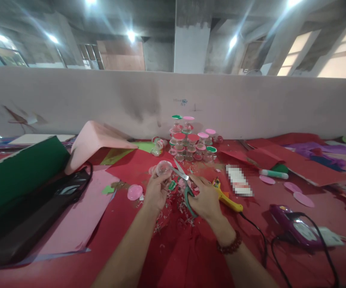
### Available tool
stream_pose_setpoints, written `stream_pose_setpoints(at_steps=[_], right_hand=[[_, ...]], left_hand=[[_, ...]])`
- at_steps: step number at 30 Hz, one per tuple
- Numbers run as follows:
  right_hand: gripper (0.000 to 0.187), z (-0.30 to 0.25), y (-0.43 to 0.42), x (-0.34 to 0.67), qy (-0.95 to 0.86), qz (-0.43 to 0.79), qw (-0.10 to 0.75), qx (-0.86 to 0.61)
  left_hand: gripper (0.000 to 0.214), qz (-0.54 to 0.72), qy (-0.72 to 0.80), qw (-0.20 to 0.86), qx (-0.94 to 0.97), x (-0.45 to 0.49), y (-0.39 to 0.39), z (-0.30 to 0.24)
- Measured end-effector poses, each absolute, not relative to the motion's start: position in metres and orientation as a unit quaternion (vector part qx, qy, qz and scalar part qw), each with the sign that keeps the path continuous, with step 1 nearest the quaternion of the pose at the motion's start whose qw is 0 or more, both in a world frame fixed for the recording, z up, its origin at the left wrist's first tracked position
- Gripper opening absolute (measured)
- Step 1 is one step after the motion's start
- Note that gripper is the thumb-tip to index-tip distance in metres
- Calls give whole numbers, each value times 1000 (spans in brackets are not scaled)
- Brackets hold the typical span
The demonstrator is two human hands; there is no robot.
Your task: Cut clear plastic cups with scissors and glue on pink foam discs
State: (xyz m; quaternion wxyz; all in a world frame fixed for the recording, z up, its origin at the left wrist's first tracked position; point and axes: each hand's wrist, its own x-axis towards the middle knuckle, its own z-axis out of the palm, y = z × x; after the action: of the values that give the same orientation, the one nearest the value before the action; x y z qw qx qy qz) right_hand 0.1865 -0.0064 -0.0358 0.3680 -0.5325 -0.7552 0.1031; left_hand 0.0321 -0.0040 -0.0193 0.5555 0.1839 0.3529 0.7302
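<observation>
My left hand (157,188) grips a small clear plastic cup (164,168), its round rim turned up toward me. In my right hand (205,197) is a pair of scissors (187,185) with green handles; the blades are apart, one of them close to the cup's edge. Whether that blade touches the cup I cannot tell. Beneath both hands lie thin white scraps (168,212) and bits of green and pink. A pink disc (135,192) rests left of my left hand. Just right of my right hand lies a yellow glue gun (228,200) with a black cord.
Stacked clear cups (187,144) topped with coloured discs stand at the back. A dark bag (41,212) and green sheet (23,172) occupy the left. Rightward are a marker (273,174), pink discs (303,199) and a purple power strip (299,228) with cords. A low wall (101,100) closes the far side.
</observation>
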Motion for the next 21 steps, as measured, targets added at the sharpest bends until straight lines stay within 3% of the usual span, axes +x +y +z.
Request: stream_pose_setpoints(at_steps=[7, 14, 21], right_hand=[[50, -42, -7, 186, -759, 62, 367, -534], [49, -41, -8, 189, -776, 106, 336, -523], [49, -38, -11, 189, -785, 72, 288, -543]], left_hand=[[45, 728, 336, 565, 195, 31, -6, -15], [44, 727, 330, 570, 191, 31, -6, -17], [39, 737, 336, 557, 182, 31, -3, -19]])
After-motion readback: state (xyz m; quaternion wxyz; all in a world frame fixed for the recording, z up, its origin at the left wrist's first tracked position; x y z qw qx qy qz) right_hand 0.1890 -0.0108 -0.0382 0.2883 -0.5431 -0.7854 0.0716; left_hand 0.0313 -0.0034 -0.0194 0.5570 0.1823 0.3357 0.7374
